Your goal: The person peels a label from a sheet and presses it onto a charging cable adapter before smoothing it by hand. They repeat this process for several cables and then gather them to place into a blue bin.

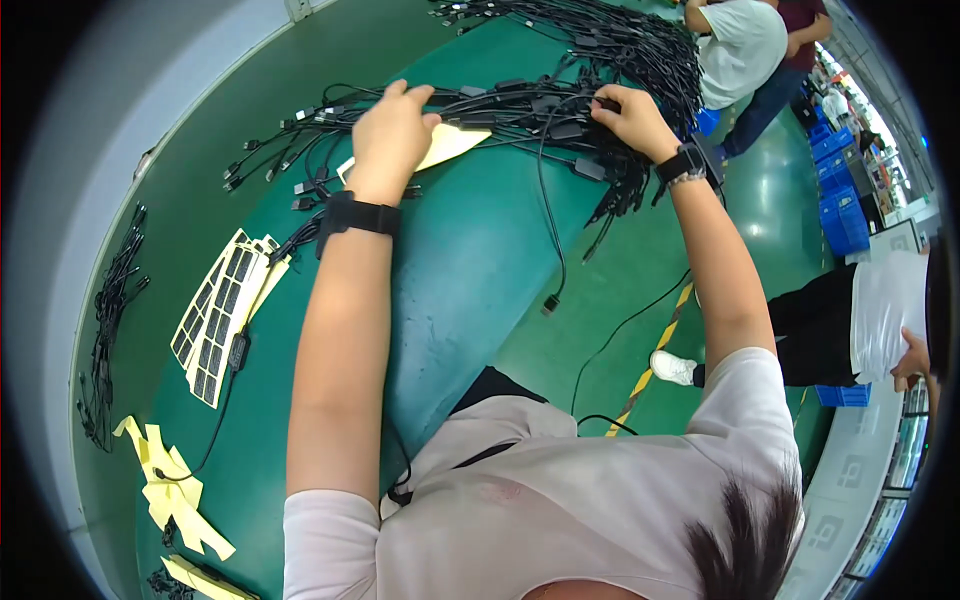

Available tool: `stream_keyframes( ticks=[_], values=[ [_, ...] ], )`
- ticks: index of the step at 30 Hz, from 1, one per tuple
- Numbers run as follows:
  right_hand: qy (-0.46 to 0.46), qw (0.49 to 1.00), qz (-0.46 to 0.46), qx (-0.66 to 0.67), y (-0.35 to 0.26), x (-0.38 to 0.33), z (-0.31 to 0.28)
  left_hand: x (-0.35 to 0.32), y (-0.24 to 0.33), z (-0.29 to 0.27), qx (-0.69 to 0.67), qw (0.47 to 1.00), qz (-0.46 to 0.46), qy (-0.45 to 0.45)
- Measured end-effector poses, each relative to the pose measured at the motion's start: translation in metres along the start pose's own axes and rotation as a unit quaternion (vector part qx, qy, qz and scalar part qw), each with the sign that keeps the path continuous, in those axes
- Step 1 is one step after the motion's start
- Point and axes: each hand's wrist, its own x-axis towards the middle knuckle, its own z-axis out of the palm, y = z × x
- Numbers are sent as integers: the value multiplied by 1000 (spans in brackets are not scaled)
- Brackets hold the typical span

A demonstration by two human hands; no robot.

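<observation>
A thick pile of black cables with small plugs and inline boxes lies across the far side of the green table. My right hand pinches a black cable at the pile's right part. From there, one loose cable hangs over the table edge, its plug at the lower end. Over the left part of the pile is my left hand, its thumb and forefinger apart; the undersides of its fingers are hidden. Beside it, a pale yellow sheet lies partly under the cables.
Yellow sheets with black labels lie on the table's left side, near crumpled yellow paper. Another cable bundle is at the far left. Other people stand at the upper right and right. Blue bins line the right side.
</observation>
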Motion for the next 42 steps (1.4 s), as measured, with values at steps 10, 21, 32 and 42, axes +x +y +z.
stream_keyframes(
  ticks=[10,21,32,42],
  values=[
    [93,995,-3,28,-9,-16,-11,2,33,-59,-121,981,89,126],
    [69,987,-26,143,-19,-6,-31,-34,35,-47,-427,865,-91,-249],
    [-29,992,9,125,-143,-36,-131,-54,1,-132,-468,792,-60,-388],
    [-44,985,-144,-89,-255,6,-161,-26,45,-122,-423,891,36,-163]
  ],
)
